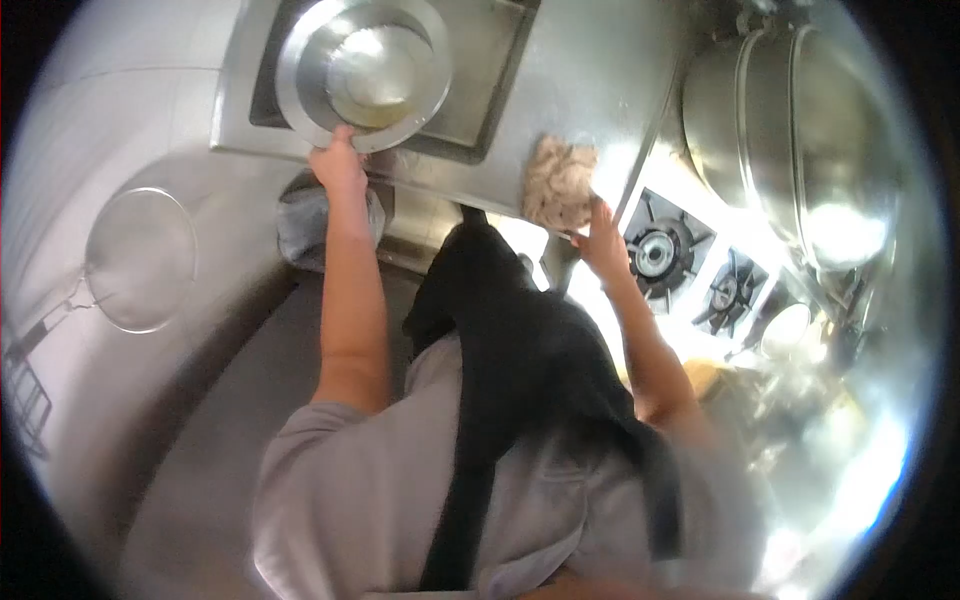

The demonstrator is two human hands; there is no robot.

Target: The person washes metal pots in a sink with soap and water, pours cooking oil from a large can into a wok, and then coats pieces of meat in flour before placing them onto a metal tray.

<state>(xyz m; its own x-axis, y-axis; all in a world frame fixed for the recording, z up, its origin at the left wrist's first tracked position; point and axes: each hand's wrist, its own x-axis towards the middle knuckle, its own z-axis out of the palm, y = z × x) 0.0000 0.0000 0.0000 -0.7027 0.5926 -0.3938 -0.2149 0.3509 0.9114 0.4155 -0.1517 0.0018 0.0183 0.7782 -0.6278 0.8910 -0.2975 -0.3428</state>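
My left hand (341, 162) grips the near rim of a wide metal bowl (433, 50), fingers closed on its edge. The bowl sits over the sink (500, 105) at the upper left, with a little yellowish liquid or reflection at its bottom. On the steel counter (600, 60), right of the sink, lies a crumpled brownish cloth (560, 180). My right hand (602, 243) is at the cloth's lower right edge, by the counter's front edge, its fingers closed on the cloth.
Gas burners (655, 253) stand right of the counter, with large metal pots (770, 130) beyond them. A round strainer (142, 260) hangs on the left wall. Below the sink is a bin with a grey plastic liner (305, 225).
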